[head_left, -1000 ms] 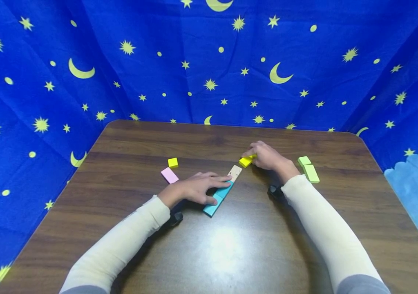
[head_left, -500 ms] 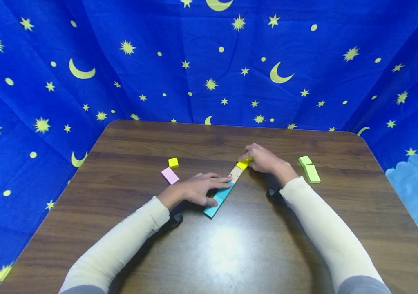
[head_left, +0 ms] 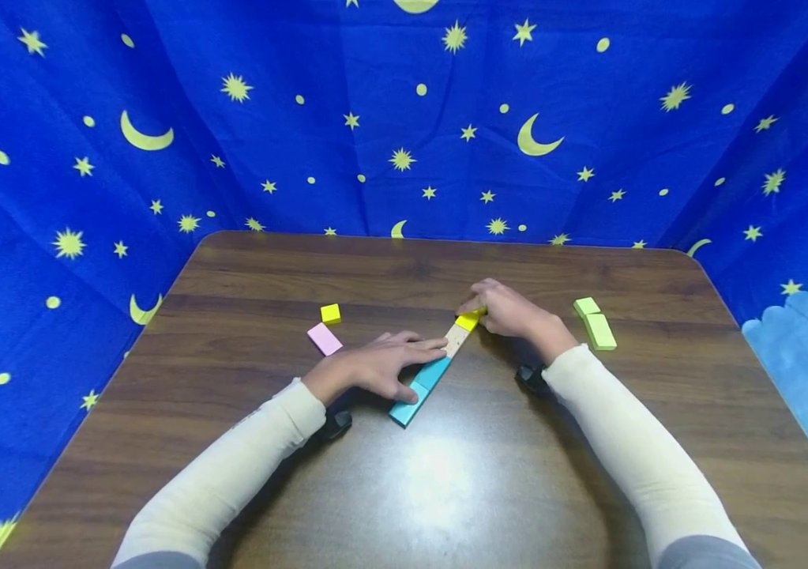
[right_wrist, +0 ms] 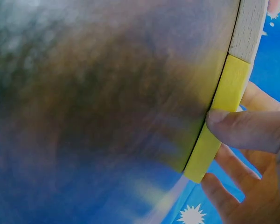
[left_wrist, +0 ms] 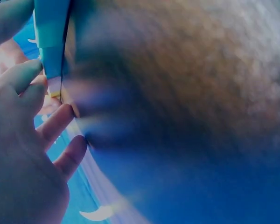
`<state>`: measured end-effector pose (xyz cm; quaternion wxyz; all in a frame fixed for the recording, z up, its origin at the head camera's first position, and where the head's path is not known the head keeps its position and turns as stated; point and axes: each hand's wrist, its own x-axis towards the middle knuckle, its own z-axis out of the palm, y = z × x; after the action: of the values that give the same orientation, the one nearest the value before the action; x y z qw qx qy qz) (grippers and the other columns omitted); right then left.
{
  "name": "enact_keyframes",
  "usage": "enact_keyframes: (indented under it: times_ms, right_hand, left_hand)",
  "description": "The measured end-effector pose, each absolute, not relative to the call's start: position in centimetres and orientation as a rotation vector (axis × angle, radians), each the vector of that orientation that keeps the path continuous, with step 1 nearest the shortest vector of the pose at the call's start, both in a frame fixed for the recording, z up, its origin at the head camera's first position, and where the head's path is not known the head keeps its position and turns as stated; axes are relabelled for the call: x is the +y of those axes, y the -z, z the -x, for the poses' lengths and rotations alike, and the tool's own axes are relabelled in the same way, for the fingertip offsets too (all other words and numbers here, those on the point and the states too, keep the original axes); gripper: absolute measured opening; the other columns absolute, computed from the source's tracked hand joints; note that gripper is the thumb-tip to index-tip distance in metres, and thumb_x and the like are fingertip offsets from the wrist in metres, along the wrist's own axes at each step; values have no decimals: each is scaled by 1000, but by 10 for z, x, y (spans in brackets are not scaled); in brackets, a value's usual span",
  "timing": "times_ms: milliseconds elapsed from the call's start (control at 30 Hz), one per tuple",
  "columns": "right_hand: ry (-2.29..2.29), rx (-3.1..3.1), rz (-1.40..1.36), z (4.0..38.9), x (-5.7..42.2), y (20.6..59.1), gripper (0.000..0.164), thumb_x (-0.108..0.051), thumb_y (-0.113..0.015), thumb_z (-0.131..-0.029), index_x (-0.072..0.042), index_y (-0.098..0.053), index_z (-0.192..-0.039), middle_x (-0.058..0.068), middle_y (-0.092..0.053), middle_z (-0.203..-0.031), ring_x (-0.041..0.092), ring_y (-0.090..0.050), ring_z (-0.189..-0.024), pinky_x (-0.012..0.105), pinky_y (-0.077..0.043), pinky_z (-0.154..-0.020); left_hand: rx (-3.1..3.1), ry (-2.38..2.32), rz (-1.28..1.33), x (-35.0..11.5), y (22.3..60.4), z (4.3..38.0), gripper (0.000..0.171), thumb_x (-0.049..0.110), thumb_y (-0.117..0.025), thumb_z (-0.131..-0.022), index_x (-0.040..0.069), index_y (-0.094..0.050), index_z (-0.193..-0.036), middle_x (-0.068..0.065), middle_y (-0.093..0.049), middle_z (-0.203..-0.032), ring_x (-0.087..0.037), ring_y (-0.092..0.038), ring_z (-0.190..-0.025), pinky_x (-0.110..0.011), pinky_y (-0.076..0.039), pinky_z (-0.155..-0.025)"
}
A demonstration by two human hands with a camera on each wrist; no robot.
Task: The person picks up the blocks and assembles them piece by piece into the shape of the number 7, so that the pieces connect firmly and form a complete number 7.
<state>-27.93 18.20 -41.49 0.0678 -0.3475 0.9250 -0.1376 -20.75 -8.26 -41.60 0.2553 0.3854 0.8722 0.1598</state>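
– Since a second ago, the long yellow rectangular block (head_left: 469, 320) has come in against the far end of the pale bare-wood block (right_wrist: 248, 30); they were apart then.

– And what does the right hand (head_left: 510, 310) do?

– It pinches that yellow block, thumb on the near side and fingers behind, as the right wrist view shows.

– Is the left hand (head_left: 382, 367) holding anything?

– No, its fingers are spread wide. The thumb rests on the near turquoise rectangular block (head_left: 406, 410), and a fingertip touches near the join of the far turquoise rectangular block (head_left: 434, 374) and the bare-wood one.

– So all four make one slanting row?

– Yes, end to end on the brown wood-grain table (head_left: 517, 490).

– Anything else on it?

– Left of the row, a pink rectangular block (head_left: 325, 339) and a small yellow block (head_left: 330, 314); to the right, two lime-green blocks (head_left: 600, 332).
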Motion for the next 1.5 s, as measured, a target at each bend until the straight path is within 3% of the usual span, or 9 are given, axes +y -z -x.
enact_keyframes:
  times_ms: [200, 400, 733, 933, 1200, 1500]
  right_hand:
    - [405, 2804, 1021, 277, 181, 412, 46, 11, -61, -82, -13, -74, -118, 22, -63, -135, 45, -48, -134, 58, -38, -113]
    - [391, 2796, 1055, 278, 182, 412, 44, 10, -61, -83, -12, -74, -118, 17, -68, -128, 44, -49, -134, 56, -38, -114]
    - [401, 2780, 998, 276, 184, 411, 55, 15, -56, -80, -11, -70, -125, 18, -64, -134, 42, -48, -135, 58, -38, -113]
    - [353, 2858, 1024, 272, 191, 409, 55, 14, -55, -83, -12, -66, -131, 18, -63, -135, 40, -53, -130, 57, -43, -108]
    - [360, 2968, 1032, 270, 232, 391, 45, 7, -63, -85, -5, -65, -129, 24, -64, -127, 43, -55, -123, 58, -44, -105]
    - [339, 2969, 752, 277, 299, 360, 45, 8, -56, -86, -2, -63, -129, 30, -58, -132, 52, -45, -128, 64, -35, -108]
  left_hand:
    - [2365, -431, -1076, -82, 416, 209, 80, 36, -68, -91, 29, -25, -158, 16, -11, -168, -26, -11, -156, -59, -12, -124]
    - [2350, -394, -1086, -81, 416, 210, 80, 39, -66, -91, 29, -24, -158, 15, -10, -168, -25, -5, -158, -56, -9, -125]
    - [2339, -383, -1071, -80, 415, 212, 78, 39, -66, -91, 32, -25, -157, 17, -10, -168, -25, -7, -157, -56, -11, -125]
    - [2348, -404, -1072, -81, 417, 210, 78, 39, -68, -90, 32, -28, -157, 16, -13, -168, -25, -10, -157, -57, -13, -124]
    - [2369, -392, -1080, -83, 418, 211, 78, 39, -69, -90, 31, -30, -156, 15, -14, -168, -25, -11, -157, -58, -13, -123]
    - [2373, -388, -1084, -83, 417, 210, 78, 39, -69, -89, 31, -29, -156, 15, -14, -168, -26, -12, -157, -60, -15, -123]
